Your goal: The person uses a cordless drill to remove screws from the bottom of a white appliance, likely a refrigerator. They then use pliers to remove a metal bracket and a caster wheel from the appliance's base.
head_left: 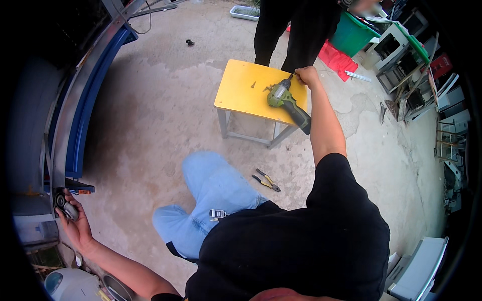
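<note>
At the far left, my left hand (78,226) has its fingers round a small caster wheel (69,208), held up against the end of a metal frame (59,150). My right arm stretches forward to a yellow-topped stool (241,90). Over its far right corner, the fingers of my right hand (307,76) are pinched together beside the tip of a green cordless drill (282,95). Whatever they grip is too small to make out. The drill lies on its side, its dark handle over the stool's near edge. A few small screws (253,85) lie on the yellow top.
Pliers (267,180) lie on the concrete floor near my leg. Another small dark caster (190,43) sits farther off. A person in black trousers (296,30) stands behind the stool. A green bin (351,35), red cloth (337,59) and scrap stand at right.
</note>
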Demonstrator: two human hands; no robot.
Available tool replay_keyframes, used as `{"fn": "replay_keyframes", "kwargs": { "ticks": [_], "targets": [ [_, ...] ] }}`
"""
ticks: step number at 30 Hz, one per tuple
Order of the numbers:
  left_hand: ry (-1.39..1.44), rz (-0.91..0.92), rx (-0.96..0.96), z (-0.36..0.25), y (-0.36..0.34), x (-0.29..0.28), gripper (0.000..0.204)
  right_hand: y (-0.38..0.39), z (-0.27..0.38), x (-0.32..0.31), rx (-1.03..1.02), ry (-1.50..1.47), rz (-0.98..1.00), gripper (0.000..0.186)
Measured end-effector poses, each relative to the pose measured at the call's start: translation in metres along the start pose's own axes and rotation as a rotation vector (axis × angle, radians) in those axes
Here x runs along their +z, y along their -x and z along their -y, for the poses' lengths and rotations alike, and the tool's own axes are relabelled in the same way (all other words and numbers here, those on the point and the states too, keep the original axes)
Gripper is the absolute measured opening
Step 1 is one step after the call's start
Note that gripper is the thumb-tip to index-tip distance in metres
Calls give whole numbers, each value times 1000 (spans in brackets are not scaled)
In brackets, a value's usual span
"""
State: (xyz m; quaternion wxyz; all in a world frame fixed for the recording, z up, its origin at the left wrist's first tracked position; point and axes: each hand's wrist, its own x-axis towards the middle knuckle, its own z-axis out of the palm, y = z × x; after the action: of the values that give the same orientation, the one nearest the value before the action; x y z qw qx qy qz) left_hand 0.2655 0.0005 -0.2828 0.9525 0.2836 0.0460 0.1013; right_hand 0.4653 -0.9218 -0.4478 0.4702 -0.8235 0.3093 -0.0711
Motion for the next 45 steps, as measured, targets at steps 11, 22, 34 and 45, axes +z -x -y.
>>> {"fn": "replay_keyframes", "kwargs": {
  "ticks": [11,22,34,45],
  "targets": [
    [51,-2,-9,-1,1,1,66,13,19,-2,173,-58,187,29],
    [28,-13,2,2,-3,4,65,14,28,-7,212,47,307,34],
    [-39,-15,38,-2,-1,2,63,26,20,-5,201,-94,311,25],
    [-36,-28,47,4,0,5,60,26,21,-7,234,-120,341,23]
  ]
}}
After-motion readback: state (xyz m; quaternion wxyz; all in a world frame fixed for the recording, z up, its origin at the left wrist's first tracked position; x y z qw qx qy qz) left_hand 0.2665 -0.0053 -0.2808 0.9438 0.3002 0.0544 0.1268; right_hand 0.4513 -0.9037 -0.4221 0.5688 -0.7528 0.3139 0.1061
